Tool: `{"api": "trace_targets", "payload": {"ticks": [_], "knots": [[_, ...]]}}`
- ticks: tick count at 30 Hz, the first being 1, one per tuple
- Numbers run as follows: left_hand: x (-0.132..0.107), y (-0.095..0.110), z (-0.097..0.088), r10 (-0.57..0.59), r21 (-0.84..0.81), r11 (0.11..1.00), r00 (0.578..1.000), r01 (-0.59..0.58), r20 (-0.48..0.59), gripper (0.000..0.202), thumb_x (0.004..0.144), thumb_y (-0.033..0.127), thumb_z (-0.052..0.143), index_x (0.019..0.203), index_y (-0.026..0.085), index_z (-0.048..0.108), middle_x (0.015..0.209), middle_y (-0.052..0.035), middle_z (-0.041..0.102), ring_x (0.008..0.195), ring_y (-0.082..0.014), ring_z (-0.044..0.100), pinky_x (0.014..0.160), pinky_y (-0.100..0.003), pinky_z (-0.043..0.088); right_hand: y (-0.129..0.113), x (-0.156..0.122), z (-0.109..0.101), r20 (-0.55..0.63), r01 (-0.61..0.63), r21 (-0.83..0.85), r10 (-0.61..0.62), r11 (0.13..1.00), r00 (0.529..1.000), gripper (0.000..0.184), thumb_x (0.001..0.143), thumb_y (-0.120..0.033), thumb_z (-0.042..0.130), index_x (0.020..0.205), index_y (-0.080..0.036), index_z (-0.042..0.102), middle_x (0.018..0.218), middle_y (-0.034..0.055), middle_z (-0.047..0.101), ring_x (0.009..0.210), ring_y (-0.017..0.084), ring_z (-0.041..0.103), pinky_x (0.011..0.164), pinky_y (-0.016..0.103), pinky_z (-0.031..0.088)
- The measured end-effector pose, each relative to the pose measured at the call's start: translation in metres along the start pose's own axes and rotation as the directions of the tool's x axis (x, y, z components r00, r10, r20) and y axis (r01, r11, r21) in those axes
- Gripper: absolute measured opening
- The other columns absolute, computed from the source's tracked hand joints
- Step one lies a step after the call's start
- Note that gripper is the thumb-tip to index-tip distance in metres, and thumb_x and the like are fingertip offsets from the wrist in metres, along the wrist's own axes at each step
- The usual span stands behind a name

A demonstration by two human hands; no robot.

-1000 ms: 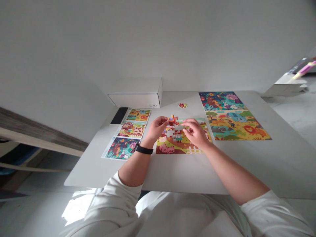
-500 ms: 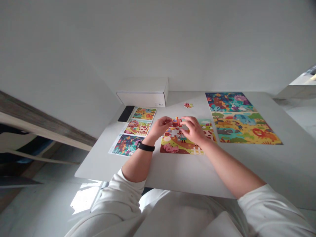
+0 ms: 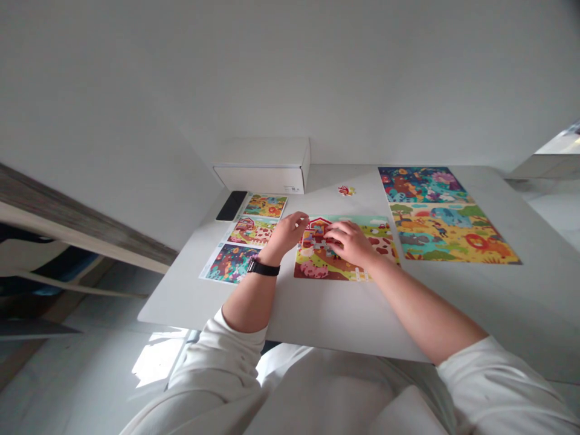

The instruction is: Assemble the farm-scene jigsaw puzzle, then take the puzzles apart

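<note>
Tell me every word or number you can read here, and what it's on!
Nothing here can be read.
On the white box, the label: print too small to read.
On the picture sheet: any print too blurred.
On the farm puzzle and the big puzzle: only pictures, no words seen.

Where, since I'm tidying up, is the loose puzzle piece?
Head view: the loose puzzle piece lies on the table, right of the white box, left of the large puzzle.
</note>
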State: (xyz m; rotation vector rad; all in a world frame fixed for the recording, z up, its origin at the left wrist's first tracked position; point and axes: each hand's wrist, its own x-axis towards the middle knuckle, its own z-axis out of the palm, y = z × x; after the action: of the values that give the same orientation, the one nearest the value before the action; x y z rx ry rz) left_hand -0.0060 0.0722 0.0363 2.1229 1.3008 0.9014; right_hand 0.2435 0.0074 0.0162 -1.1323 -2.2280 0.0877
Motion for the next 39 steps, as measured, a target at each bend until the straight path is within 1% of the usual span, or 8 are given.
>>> {"api": "trace_targets", "payload": {"ticks": [4,7,10,15,20,29,33,39], "knots": [[-0.002,-0.007,-0.001,0.059,0.17,0.983,0.998,-0.062,0.023,0.021,0.1,0.031,0.063,0.112,0.021,0.078,0.105,-0.0097,0.073,0.094,-0.0242,0.07,0.09,-0.037,0.054,0.004,-0.002,0.008,0.072,-0.007,0.027,0.005,1.0,0.997,0.019,0.096,-0.019,0.074,0.111,-0.028,0.082,0.128,0.009,0.075,0.123,0.029,0.067,0.112,0.052,0.05],[-0.002,-0.01,0.001,0.109,0.233,0.965,0.992,-0.123,0.071,0.019,0.097,0.031,0.07,0.111,0.023,0.079,0.112,-0.0107,0.073,0.107,-0.0277,0.069,0.101,-0.041,0.054,0.008,-0.003,0.012,0.096,-0.007,0.026,0.005,1.0,0.995,0.022,0.094,-0.018,0.076,0.112,-0.028,0.083,0.128,0.0091,0.075,0.122,0.029,0.067,0.112,0.052,0.05],[-0.002,-0.011,0.002,0.117,0.281,0.947,0.983,-0.153,0.143,0.024,0.093,0.03,0.074,0.116,0.024,0.08,0.119,-0.0109,0.074,0.114,-0.03,0.069,0.107,-0.044,0.053,0.009,-0.003,0.013,0.112,-0.008,0.027,0.005,1.0,0.994,0.022,0.095,-0.02,0.075,0.114,-0.028,0.083,0.126,0.0092,0.075,0.121,0.029,0.067,0.112,0.052,0.05],[-0.003,-0.013,0.006,0.086,0.336,0.929,0.975,-0.153,0.205,0.032,0.092,0.033,0.075,0.122,0.023,0.079,0.129,-0.0126,0.074,0.119,-0.0321,0.069,0.109,-0.046,0.053,0.009,-0.003,0.013,0.121,-0.005,0.022,0.003,1.0,0.993,0.022,0.095,-0.02,0.075,0.115,-0.027,0.083,0.125,0.0093,0.076,0.12,0.029,0.067,0.11,0.051,0.05],[-0.003,-0.015,0.008,0.073,0.345,0.927,0.974,-0.146,0.216,0.036,0.089,0.037,0.079,0.123,0.024,0.079,0.129,-0.0127,0.074,0.118,-0.0333,0.069,0.108,-0.047,0.054,0.008,-0.003,0.013,0.134,0.002,0.021,-0.005,1.0,0.991,0.022,0.095,-0.02,0.076,0.115,-0.026,0.084,0.123,0.0096,0.077,0.118,0.029,0.067,0.11,0.051,0.05],[-0.005,-0.017,0.01,0.065,0.348,0.928,0.976,-0.135,0.207,0.037,0.092,0.038,0.077,0.125,0.023,0.079,0.132,-0.0131,0.072,0.118,-0.034,0.069,0.107,-0.048,0.054,0.005,-0.003,0.011,0.16,-0.01,0.014,0.008,1.0,0.987,0.021,0.097,-0.022,0.075,0.115,-0.026,0.085,0.127,0.0097,0.076,0.12,0.03,0.065,0.109,0.051,0.05],[-0.004,-0.02,0.011,0.073,0.345,0.928,0.975,-0.143,0.208,0.037,0.09,0.038,0.078,0.125,0.025,0.078,0.132,-0.0122,0.071,0.118,-0.0333,0.068,0.108,-0.047,0.053,0.001,0.0,0.008,0.189,-0.008,0.006,0.007,1.0,0.982,0.024,0.099,-0.019,0.07,0.115,-0.028,0.086,0.122,0.0086,0.077,0.118,0.029,0.065,0.109,0.051,0.049],[-0.004,-0.019,0.01,0.056,0.356,0.925,0.974,-0.133,0.219,0.04,0.09,0.039,0.079,0.127,0.024,0.078,0.132,-0.0133,0.07,0.118,-0.0346,0.068,0.107,-0.048,0.054,-0.004,0.005,0.002,0.246,-0.001,-0.038,0.01,0.999,0.969,0.025,0.098,-0.017,0.07,0.114,-0.026,0.086,0.115,0.0079,0.081,0.114,0.03,0.066,0.107,0.05,0.051]]}}
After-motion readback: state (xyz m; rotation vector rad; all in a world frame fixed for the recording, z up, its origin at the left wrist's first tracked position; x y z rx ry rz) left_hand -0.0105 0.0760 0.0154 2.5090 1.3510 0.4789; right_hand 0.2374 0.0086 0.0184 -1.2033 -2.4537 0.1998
